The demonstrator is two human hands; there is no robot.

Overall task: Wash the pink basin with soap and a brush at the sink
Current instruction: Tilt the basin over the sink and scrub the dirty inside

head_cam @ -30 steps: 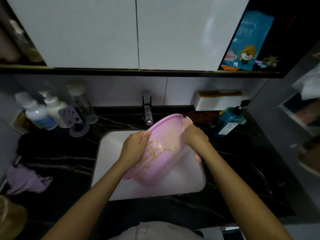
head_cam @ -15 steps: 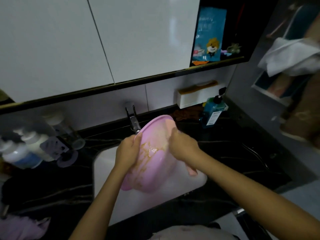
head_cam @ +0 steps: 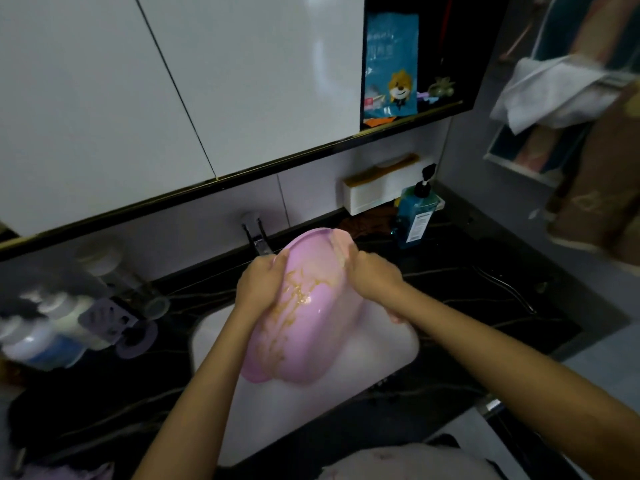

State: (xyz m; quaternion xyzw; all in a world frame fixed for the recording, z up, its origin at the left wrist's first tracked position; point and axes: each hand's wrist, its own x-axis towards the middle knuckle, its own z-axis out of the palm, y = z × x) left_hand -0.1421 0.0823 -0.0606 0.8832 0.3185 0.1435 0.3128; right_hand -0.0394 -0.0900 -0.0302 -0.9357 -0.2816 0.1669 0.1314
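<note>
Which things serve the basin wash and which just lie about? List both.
Job: pink basin, left hand gripping its rim, right hand with pale pink tool, sink, faucet, blue pump bottle (maybe soap).
Lying about: white bottles, blue packet, white towel.

The person's two arms point(head_cam: 194, 393) are bare all the way up from the left hand point(head_cam: 258, 282) and the right hand point(head_cam: 375, 275). Low down, a bit of a pale pink top point(head_cam: 398, 462) shows.

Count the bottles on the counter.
4: blue pump bottle right of the sink; left of it, a white bottle, another white bottle, and a clear bottle. Blur may hide more.
</note>
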